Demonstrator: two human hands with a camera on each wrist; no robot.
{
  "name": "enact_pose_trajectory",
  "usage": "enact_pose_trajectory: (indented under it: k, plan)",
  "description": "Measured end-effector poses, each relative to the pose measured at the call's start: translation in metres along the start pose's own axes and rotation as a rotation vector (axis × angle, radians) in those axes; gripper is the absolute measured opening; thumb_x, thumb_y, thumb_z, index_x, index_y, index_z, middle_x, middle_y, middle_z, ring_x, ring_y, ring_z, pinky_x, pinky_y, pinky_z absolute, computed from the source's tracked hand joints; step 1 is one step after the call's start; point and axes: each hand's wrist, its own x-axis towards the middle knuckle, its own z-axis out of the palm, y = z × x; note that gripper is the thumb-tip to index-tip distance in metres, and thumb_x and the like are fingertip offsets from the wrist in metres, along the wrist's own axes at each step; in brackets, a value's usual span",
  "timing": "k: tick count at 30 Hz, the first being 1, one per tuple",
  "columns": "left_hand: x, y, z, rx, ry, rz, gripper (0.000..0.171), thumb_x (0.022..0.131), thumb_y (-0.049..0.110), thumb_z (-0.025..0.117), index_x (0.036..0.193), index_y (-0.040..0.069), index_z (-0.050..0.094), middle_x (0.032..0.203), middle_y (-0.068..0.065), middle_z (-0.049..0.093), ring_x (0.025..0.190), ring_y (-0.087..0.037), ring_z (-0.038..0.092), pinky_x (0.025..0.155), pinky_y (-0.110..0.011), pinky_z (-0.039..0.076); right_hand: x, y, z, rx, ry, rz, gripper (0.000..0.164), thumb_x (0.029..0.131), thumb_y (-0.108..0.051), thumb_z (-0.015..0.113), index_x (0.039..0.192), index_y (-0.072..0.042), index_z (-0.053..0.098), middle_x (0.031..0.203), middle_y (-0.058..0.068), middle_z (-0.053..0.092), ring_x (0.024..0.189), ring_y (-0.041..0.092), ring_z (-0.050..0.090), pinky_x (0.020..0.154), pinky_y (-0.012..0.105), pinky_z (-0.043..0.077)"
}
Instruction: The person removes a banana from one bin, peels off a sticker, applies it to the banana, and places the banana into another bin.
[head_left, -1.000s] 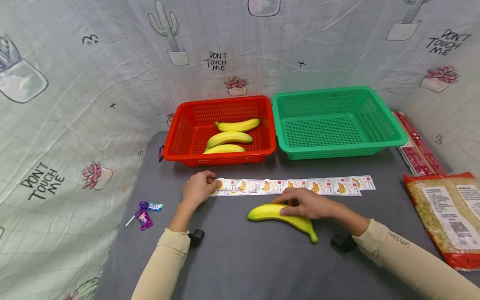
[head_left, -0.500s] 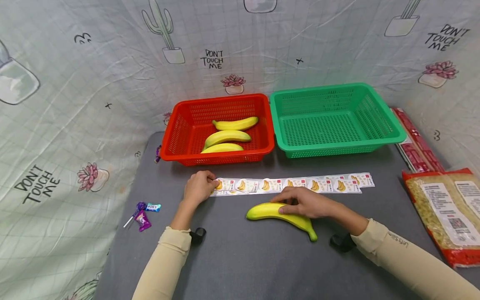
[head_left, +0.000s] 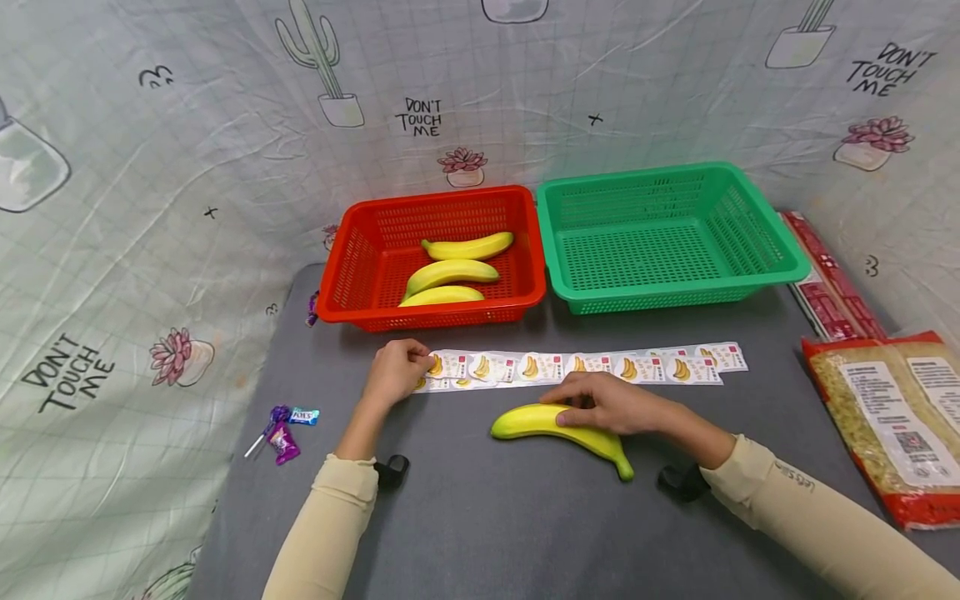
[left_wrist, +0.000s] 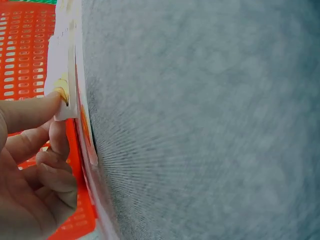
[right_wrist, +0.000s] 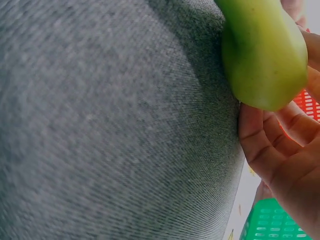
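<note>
My left hand [head_left: 392, 375] pinches the left end of a strip of banana stickers [head_left: 530, 367] between thumb and forefinger. In the left wrist view that pinched end [left_wrist: 64, 95] stands a little off the layer beneath it, and the other fingers are curled. My right hand [head_left: 611, 402] grips a yellow banana [head_left: 525, 422] with a green tip and stem, which lies on the grey table in front of the strip. In the right wrist view the fingers [right_wrist: 257, 145] wrap round the banana's far side, and its upper part runs out of frame.
Behind the strip, a red basket [head_left: 431, 318] holds three bananas [head_left: 452, 273]. Beside it stands a green basket [head_left: 675, 296]. A lollipop [head_left: 278, 414] and wrapped candies [head_left: 284, 443] lie at left; a red-edged bag [head_left: 885, 433] and red packets [head_left: 832, 283] lie at right.
My left hand has raised the left end of the sticker strip slightly, showing more of the layer below. My right hand and the banana stay in place. The head view has shifted a little.
</note>
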Motion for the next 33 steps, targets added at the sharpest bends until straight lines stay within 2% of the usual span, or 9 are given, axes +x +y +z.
enact_pose_trajectory:
  k: [5,13,17,22,26,29,33]
  plan:
    - [0.001,-0.002,-0.004,-0.138,-0.029,-0.033,0.018,0.092,0.018,0.073,0.1,0.002,0.074,0.088,-0.01,0.068,0.073,-0.017,0.055,0.064,-0.025,0.043,0.002,0.002,-0.001,-0.018,-0.003,-0.002,0.037,0.099,-0.029,0.067,0.132,-0.013,0.069,0.106,-0.003,0.067,0.087,0.004,0.056,0.077,0.025,0.05]
    - [0.0,-0.004,-0.011,-0.292,-0.112,-0.072,0.025,0.095,0.023,0.072,0.108,0.002,0.072,0.096,-0.01,0.069,0.083,-0.02,0.056,0.07,-0.027,0.043,0.008,-0.004,-0.015,-0.011,0.044,-0.005,0.034,0.099,-0.028,0.067,0.129,-0.011,0.07,0.117,0.005,0.072,0.091,0.01,0.062,0.081,0.029,0.053]
    - [-0.003,0.001,-0.014,-0.372,-0.15,-0.072,0.027,0.096,0.026,0.071,0.109,0.003,0.072,0.099,-0.01,0.07,0.089,-0.023,0.057,0.073,-0.029,0.043,0.021,-0.014,-0.03,-0.031,0.113,-0.026,0.031,0.099,-0.022,0.067,0.126,-0.007,0.071,0.115,0.007,0.073,0.094,0.013,0.065,0.083,0.033,0.055]
    - [-0.008,0.013,-0.016,-0.464,-0.167,-0.032,0.029,0.096,0.027,0.071,0.111,0.002,0.072,0.102,-0.011,0.073,0.096,-0.027,0.059,0.079,-0.031,0.045,0.046,-0.03,-0.046,-0.024,0.185,0.005,0.028,0.1,-0.02,0.066,0.125,-0.009,0.071,0.118,0.008,0.073,0.09,0.018,0.063,0.079,0.033,0.053]
    - [-0.012,0.024,-0.016,-0.513,-0.176,-0.006,0.03,0.096,0.027,0.072,0.111,0.002,0.072,0.094,-0.005,0.072,0.091,-0.027,0.059,0.071,-0.03,0.043,0.071,-0.045,-0.053,-0.012,0.208,0.015,0.027,0.1,-0.021,0.066,0.124,-0.01,0.072,0.124,0.011,0.072,0.096,0.02,0.064,0.083,0.034,0.053]
    - [-0.015,0.031,-0.016,-0.551,-0.184,0.002,0.029,0.096,0.026,0.072,0.111,0.001,0.071,0.086,0.002,0.07,0.075,-0.019,0.052,0.061,-0.026,0.037,0.09,-0.055,-0.053,-0.028,0.212,-0.009,0.026,0.099,-0.021,0.067,0.122,-0.01,0.073,0.124,0.012,0.072,0.103,0.021,0.065,0.088,0.036,0.054]
    - [-0.019,0.039,-0.015,-0.591,-0.196,0.016,0.03,0.096,0.026,0.072,0.111,0.0,0.07,0.078,0.004,0.066,0.061,-0.012,0.042,0.055,-0.024,0.033,0.109,-0.062,-0.046,-0.068,0.189,-0.037,0.027,0.097,-0.021,0.07,0.121,-0.01,0.073,0.12,0.008,0.073,0.101,0.02,0.064,0.086,0.035,0.055]
